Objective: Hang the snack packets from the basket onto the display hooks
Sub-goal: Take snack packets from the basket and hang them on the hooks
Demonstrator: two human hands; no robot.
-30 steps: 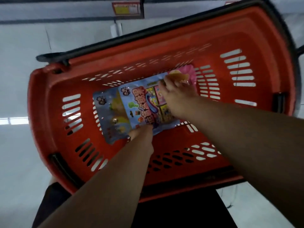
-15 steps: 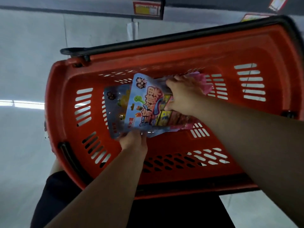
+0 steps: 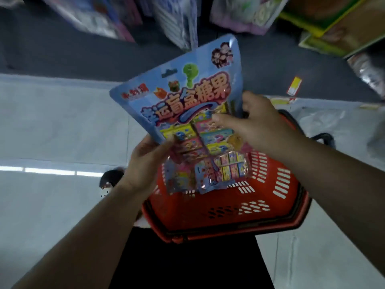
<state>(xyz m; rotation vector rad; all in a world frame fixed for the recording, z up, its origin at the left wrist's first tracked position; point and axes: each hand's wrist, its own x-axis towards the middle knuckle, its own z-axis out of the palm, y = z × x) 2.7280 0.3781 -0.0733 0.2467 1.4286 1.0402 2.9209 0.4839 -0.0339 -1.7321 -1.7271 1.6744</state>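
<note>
Blue snack packet [image 3: 183, 94] held up at centre frame, above the red basket [image 3: 270, 205], tilted with top edge toward upper right. Left hand [image 3: 145, 163] gripping its lower left corner, fingers curled round the edge. Right hand [image 3: 256, 124] pinching the right edge, thumb laid across the front, other fingers behind. Hang slot [image 3: 169, 72] visible near packet top, beside a green cartoon figure. Red and white lettering across the middle, small coloured boxes printed below.

More packets [image 3: 210, 174] hanging or lying under the blue one, lower centre; cannot tell whether held with it or resting in the basket. Basket on the pale floor [image 3: 52, 126] at lower centre right, slotted walls, dark rim, black handle [image 3: 321, 137] at its right.

Blurred hanging packets [image 3: 177, 17] along the top of frame against a dark base strip. Yellow-green cartons [image 3: 343, 24] at upper right. Small yellow price tag [image 3: 294, 86] right of centre. Dark trousers [image 3: 187, 261] at bottom centre.
</note>
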